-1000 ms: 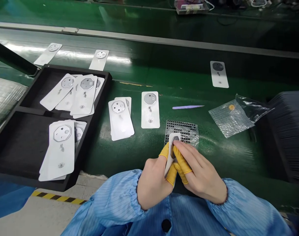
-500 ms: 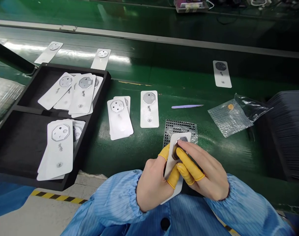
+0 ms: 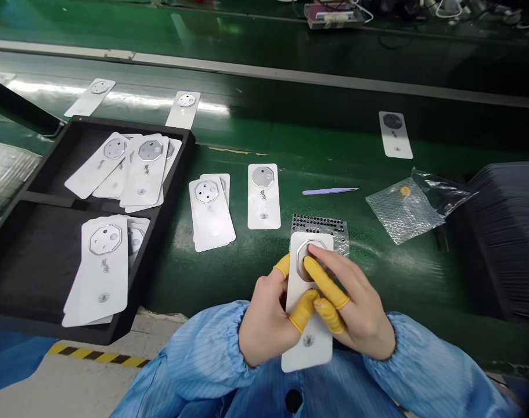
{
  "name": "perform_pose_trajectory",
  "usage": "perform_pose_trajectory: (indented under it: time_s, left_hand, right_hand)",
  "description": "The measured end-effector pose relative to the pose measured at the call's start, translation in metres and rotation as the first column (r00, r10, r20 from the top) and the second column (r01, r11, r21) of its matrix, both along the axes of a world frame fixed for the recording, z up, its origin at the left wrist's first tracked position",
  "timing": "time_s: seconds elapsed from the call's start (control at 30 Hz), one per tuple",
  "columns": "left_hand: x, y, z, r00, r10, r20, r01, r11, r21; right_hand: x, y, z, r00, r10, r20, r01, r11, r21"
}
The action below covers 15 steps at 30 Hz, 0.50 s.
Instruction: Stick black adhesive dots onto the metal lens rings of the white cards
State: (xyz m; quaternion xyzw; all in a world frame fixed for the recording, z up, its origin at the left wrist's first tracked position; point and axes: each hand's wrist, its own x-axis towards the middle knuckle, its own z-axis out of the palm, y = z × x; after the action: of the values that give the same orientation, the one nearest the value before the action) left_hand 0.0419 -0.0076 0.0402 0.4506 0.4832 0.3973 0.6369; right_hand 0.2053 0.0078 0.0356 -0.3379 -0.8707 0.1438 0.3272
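Observation:
My left hand [image 3: 268, 322] is closed around a white rectangular panel [image 3: 319, 353], with its yellow-cotted thumb across the panel's front. The panel is tilted up over my lap and has a silver-rimmed octagonal inset near its top and a small round mark lower down. My right hand [image 3: 355, 307] is closed against the panel's front, two fingertips on the octagon and its cotted thumb beside my left thumb. Part of the inset is hidden by these fingers. Just behind the panel lies a clear sheet of small black dots [image 3: 342, 235], partly covered.
A similar panel [image 3: 264, 203] and a small stack [image 3: 212, 215] lie to the left. A black divided tray [image 3: 29, 261] holds several more. Purple tweezers [image 3: 327, 191] and a bubble-wrap bag [image 3: 403, 212] lie beyond. Dark stacked sheets [image 3: 508, 232] stand at right.
The held panel has turned to face me more squarely, and its lower end now shows its round mark. Both hands have shifted slightly left with it; my fingers stay on the octagon.

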Motion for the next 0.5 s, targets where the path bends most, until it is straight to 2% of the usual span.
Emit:
perform_pose_trajectory:
  time_s: [0.07, 0.1, 0.17, 0.23, 0.3, 0.37, 0.43, 0.5]
  left_hand:
    - [0.000, 0.002, 0.006, 0.957, 0.008, 0.290, 0.022, 0.995, -0.098]
    - [0.000, 0.004, 0.008, 0.927, 0.027, 0.374, 0.024, 0.991, -0.132]
    - [-0.001, 0.006, 0.012, 0.893, 0.060, 0.445, 0.014, 0.987, -0.162]
    - [-0.002, 0.009, 0.012, 0.895, 0.081, 0.438, -0.011, 0.987, -0.160]
    - [-0.002, 0.013, 0.009, 0.921, 0.097, 0.377, -0.031, 0.984, -0.176]
    - [-0.002, 0.017, 0.005, 0.953, 0.119, 0.280, -0.068, 0.981, -0.184]
    - [-0.005, 0.022, 0.001, 0.972, 0.145, 0.185, -0.113, 0.979, -0.170]
    - [-0.015, 0.029, -0.001, 0.978, 0.187, 0.090, -0.173, 0.975, -0.139]
  right_hand:
    - [0.005, 0.004, 0.001, 0.989, -0.073, -0.125, 0.066, 0.996, -0.061]
    - [0.006, 0.004, 0.000, 0.968, -0.157, -0.198, 0.137, 0.984, -0.109]
    - [0.007, 0.004, -0.003, 0.889, -0.340, -0.308, 0.262, 0.927, -0.267]
    - [0.007, 0.002, -0.008, 0.828, -0.450, -0.336, 0.281, 0.850, -0.446]
    - [0.006, -0.003, -0.014, 0.817, -0.473, -0.330, 0.242, 0.800, -0.548]
    - [0.004, -0.007, -0.017, 0.821, -0.468, -0.327, 0.218, 0.786, -0.578]
    - [0.002, -0.004, -0.019, 0.854, -0.404, -0.328, 0.155, 0.799, -0.582]
    - [0.004, 0.016, -0.020, 0.910, -0.303, -0.283, 0.090, 0.811, -0.579]
